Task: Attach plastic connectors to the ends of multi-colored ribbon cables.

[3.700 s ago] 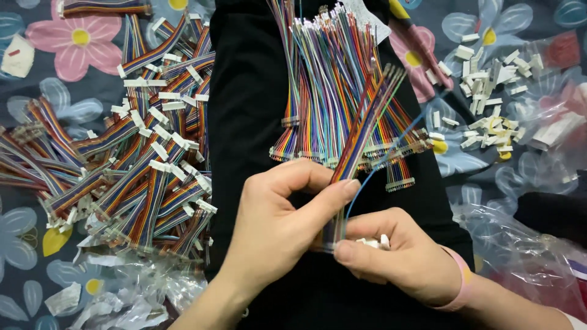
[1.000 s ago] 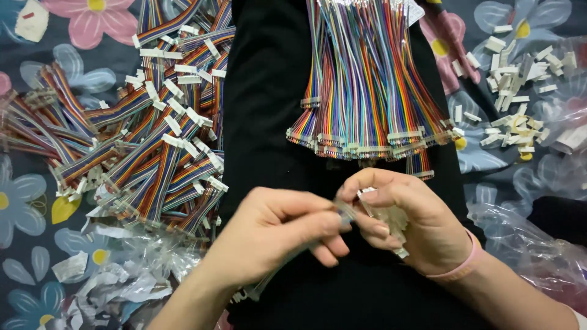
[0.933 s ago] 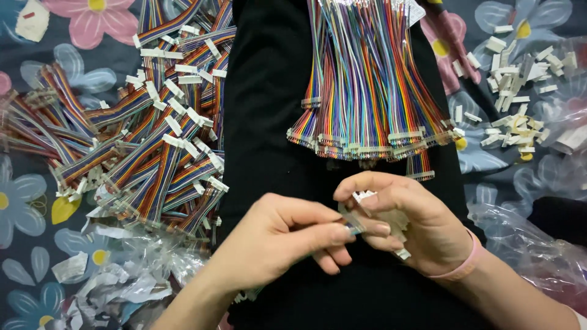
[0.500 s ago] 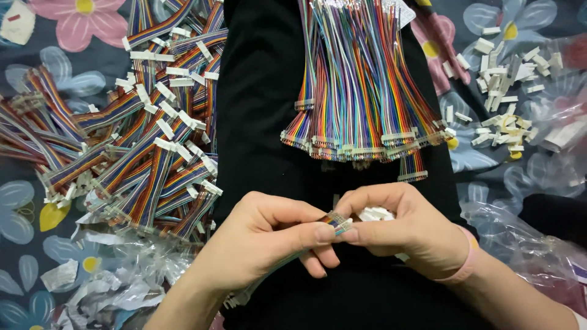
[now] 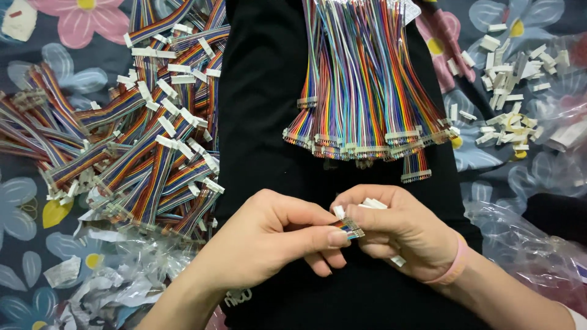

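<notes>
Rainbow ribbon cable end point(image 5: 350, 228) sits at lower centre, pinched by left hand point(image 5: 269, 235); right hand point(image 5: 400, 229) grips white connectors point(image 5: 373, 203); tiny pins could misalign if either pinch slips

Crumpled clear plastic bags point(image 5: 526, 244) lower right, point(image 5: 122, 287) lower left.

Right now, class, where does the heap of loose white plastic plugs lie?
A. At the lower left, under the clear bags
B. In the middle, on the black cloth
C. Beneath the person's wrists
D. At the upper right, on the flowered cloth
D: the white plugs lie scattered on the flowered cloth at the upper right, beside the bundle of coloured wires.
</notes>
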